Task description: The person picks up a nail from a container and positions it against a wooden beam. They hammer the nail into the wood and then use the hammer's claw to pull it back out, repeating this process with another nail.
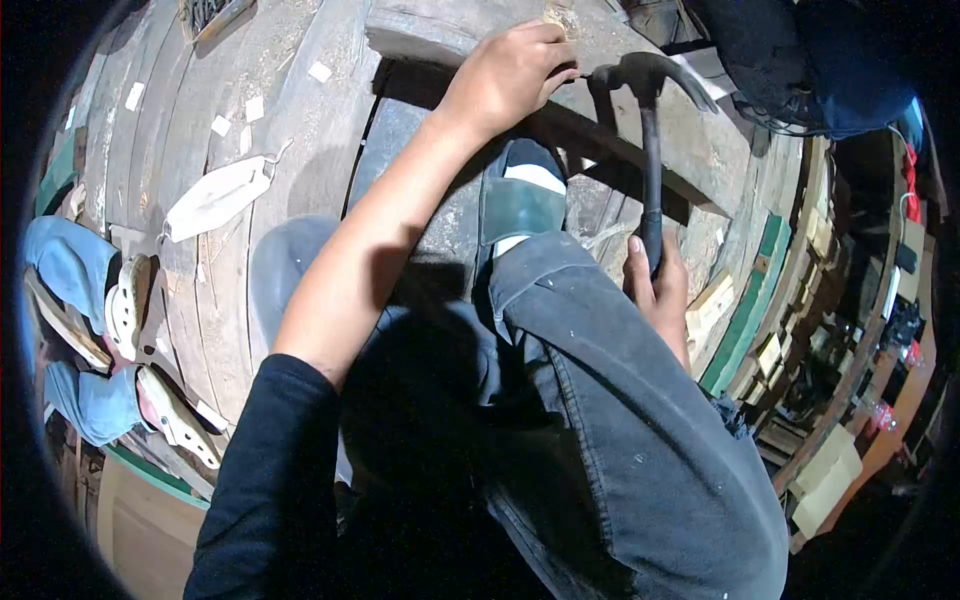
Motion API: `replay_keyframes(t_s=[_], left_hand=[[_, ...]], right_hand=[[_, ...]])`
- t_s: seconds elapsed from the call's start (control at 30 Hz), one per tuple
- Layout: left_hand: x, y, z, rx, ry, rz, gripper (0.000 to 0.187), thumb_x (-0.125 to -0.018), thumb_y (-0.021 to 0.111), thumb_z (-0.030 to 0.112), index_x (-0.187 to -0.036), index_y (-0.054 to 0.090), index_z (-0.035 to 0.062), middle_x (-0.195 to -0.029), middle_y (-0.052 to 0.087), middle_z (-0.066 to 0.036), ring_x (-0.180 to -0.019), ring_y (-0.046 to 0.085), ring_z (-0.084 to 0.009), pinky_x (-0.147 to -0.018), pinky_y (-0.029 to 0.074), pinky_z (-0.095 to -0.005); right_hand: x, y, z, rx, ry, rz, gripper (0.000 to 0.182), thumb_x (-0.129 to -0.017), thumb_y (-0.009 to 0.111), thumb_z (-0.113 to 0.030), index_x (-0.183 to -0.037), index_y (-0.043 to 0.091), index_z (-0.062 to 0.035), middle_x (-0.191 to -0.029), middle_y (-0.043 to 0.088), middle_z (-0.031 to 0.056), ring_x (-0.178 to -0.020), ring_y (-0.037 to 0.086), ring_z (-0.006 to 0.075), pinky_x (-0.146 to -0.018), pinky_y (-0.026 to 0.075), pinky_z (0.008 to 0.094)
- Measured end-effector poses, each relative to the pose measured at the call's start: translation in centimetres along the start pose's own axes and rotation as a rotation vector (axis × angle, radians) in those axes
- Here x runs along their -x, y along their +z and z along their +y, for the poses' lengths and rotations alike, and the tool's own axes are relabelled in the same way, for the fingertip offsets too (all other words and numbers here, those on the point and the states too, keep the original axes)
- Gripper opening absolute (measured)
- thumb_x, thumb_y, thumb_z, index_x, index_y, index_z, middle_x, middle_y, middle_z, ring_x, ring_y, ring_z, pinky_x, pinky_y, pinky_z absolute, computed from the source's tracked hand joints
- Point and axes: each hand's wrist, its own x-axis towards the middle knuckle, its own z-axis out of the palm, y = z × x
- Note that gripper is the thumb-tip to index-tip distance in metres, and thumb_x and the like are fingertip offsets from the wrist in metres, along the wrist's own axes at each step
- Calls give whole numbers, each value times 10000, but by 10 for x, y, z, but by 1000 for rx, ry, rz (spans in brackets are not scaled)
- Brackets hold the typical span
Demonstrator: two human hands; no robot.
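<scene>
Along the far left edge, 2 sandalled feet [150, 390] of another person are resting on the plank floor [230, 260], beside a flat white cut-out [215, 197]. Toward the middle, we are pressing our left hand [505, 75] onto a thick wooden beam [440, 30], fingers curled and pinching something too small to make out. Just to its right, we are gripping a hammer [648, 130] by the handle's lower end in our right hand [660, 290], its head sitting beside the left fingertips.
</scene>
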Motion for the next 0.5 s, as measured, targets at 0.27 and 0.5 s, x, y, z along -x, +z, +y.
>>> replay_keyframes(t_s=[0.27, 0.5], left_hand=[[0, 3, 0, -13, -2, -20, 177, -843, 731, 172, -964, 709, 44, -993, 666, -122, -932, 655, -325, -831, 548, -407], [2, 2, 1, -13, -14, -12, 171, -840, 733, 164, -957, 709, 41, -969, 665, -123, -918, 659, -319, -816, 552, -411]], right_hand=[[1, -17, -26, -215, 198, 41, 141, -1027, 539, -164, -1018, 515, -25, -650, 474, -3, -538, 447, 86, -479, 348, 268], [2, -28, -28, 83, 205, -96, 189, -1010, 579, -204, -1065, 524, -31, -689, 495, 99, -617, 503, 180, -575, 421, 330]])
